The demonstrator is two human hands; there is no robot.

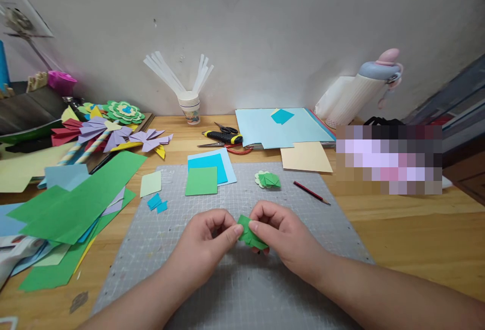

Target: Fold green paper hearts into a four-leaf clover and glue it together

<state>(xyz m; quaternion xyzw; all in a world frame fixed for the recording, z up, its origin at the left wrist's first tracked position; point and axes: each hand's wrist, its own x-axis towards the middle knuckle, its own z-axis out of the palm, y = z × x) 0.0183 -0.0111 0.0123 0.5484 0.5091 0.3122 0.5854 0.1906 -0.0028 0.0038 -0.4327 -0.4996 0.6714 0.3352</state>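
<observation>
A folded piece of green paper (249, 234) is held up between both hands above the grey cutting mat (212, 299). My left hand (214, 236) pinches its left edge between thumb and forefinger. On the other side, my right hand (282, 231) grips it, thumb on top and fingers curled beneath. Just beyond the hands lies a small green folded piece with a pale scalloped paper (268, 180). A red and black pencil (311, 192) rests slantwise to its right. Square sheets, with a green square (201, 181) uppermost, overlap at the mat's back left.
Cut green sheets (87, 203) and paper flowers (123, 112) heap up on the left. Scissors (227, 128), a yellow and black cutter (223, 137) and a paper cup of white strips (189, 107) stand near the wall. Light blue sheets (257, 125) and a bottle (359, 92) are back right.
</observation>
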